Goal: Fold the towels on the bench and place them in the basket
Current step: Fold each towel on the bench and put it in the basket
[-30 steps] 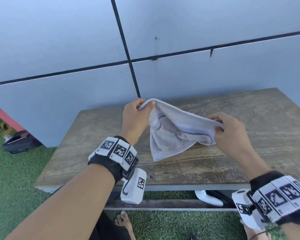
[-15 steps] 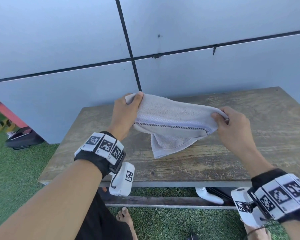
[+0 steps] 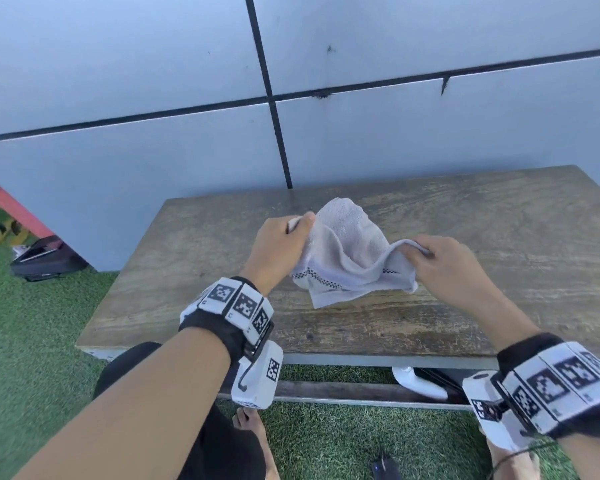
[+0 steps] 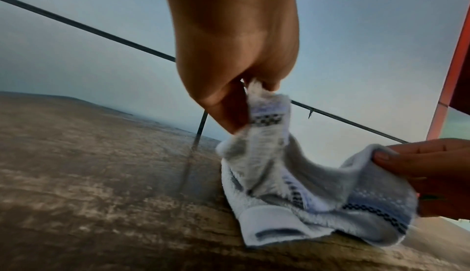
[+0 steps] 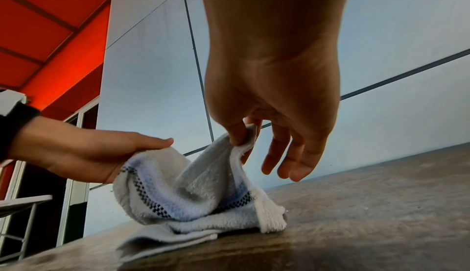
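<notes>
1. We see no basket in any view; the only carrier is the wooden bench (image 3: 194,271), and the one towel (image 3: 347,258) sits near the middle of its top, closer to the front edge than the back.
2. Towel's lower folds rest on the bench top; its upper part is lifted and bunched between both hands.
3. Left hand (image 3: 278,244) pinches the towel's left end, thumb over the fabric.
4. Right hand (image 3: 447,265) pinches the right end with thumb and forefinger; other fingers (image 5: 292,154) hang loose.
</notes>
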